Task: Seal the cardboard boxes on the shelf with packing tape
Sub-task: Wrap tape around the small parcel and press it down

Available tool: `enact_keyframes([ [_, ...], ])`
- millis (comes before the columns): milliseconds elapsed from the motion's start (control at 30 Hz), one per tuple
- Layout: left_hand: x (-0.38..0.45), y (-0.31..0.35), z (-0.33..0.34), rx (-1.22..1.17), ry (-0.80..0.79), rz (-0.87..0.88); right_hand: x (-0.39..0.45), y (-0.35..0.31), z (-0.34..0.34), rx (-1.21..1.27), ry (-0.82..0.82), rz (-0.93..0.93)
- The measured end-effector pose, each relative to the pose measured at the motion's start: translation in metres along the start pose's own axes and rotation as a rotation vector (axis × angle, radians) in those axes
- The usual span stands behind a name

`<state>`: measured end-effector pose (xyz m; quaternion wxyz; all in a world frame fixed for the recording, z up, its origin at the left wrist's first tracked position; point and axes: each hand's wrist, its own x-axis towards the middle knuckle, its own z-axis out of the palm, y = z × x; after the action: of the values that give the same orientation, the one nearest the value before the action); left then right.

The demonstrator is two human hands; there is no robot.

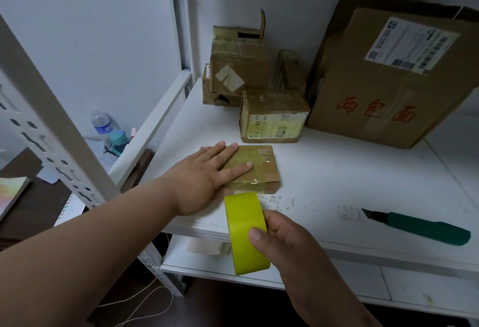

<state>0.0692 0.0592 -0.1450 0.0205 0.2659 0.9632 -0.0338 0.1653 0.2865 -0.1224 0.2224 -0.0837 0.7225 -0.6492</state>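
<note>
A small flat cardboard box (261,168) lies near the front edge of the white shelf (337,171). My left hand (207,173) rests flat on its left half, fingers straight. Just in front of the box, my right hand (280,238) grips a roll of yellow-green packing tape (246,233), thumb on its outer face. The roll stands on edge, its top close to the box's front side. Whether a strip is stuck to the box I cannot tell.
A green utility knife (420,226) lies on the shelf at the right. Behind stand a labelled small box (273,116), a stack of worn boxes (238,67) and a large leaning carton (388,72). A shelf post (51,129) rises at left; bottles (103,124) stand beyond it.
</note>
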Motion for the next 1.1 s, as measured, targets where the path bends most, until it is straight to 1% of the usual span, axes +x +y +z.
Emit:
enact_keyframes([
  [100, 0.009, -0.005, -0.005, -0.015, -0.035, -0.039, 0.008, 0.000, 0.000, -0.043, 0.064, -0.050],
  [133, 0.012, -0.007, -0.004, -0.040, -0.022, -0.041, 0.011, 0.000, -0.001, -0.056, 0.079, -0.054],
  [267, 0.013, -0.012, 0.000, -0.100, 0.131, 0.009, 0.019, 0.000, 0.001, -0.049, 0.120, -0.072],
  [367, 0.012, -0.018, 0.008, -0.127, 0.280, -0.043, 0.026, -0.002, 0.008, -0.029, 0.157, -0.079],
  [433, 0.012, -0.020, 0.011, -0.168, 0.334, -0.064, 0.032, -0.003, 0.014, -0.008, 0.165, -0.078],
  [500, 0.013, -0.022, 0.011, -0.244, 0.321, -0.118, 0.037, -0.006, 0.018, 0.033, 0.175, -0.057],
  [567, 0.015, -0.024, 0.010, -0.313, 0.250, -0.156, 0.040, -0.006, 0.017, 0.095, 0.182, -0.031],
  [633, 0.012, -0.028, 0.010, -0.331, 0.186, -0.172, 0.040, -0.006, 0.016, 0.106, 0.171, -0.015],
  [700, 0.003, -0.030, 0.011, -0.325, 0.273, -0.199, 0.038, -0.005, 0.016, 0.072, 0.153, -0.024],
  [767, -0.008, -0.024, 0.012, -0.323, 0.431, -0.309, 0.038, -0.003, 0.014, 0.050, 0.146, -0.032],
  [833, -0.017, -0.011, 0.009, -0.447, 0.579, -0.436, 0.038, -0.002, 0.008, 0.060, 0.147, -0.029],
  [867, -0.022, -0.004, 0.004, -0.551, 0.613, -0.513, 0.038, -0.003, 0.006, 0.069, 0.142, -0.024],
  [933, -0.028, 0.010, -0.004, -0.784, 0.556, -0.651, 0.036, -0.005, 0.003, 0.069, 0.121, -0.022],
  [967, -0.030, 0.016, -0.006, -0.910, 0.526, -0.691, 0.036, -0.005, 0.003, 0.067, 0.121, -0.017],
  [1033, -0.035, 0.027, -0.009, -1.156, 0.503, -0.730, 0.034, -0.006, 0.003, 0.057, 0.135, -0.014],
  [1100, -0.037, 0.033, -0.012, -1.348, 0.460, -0.742, 0.033, -0.007, 0.002, 0.051, 0.158, -0.009],
])
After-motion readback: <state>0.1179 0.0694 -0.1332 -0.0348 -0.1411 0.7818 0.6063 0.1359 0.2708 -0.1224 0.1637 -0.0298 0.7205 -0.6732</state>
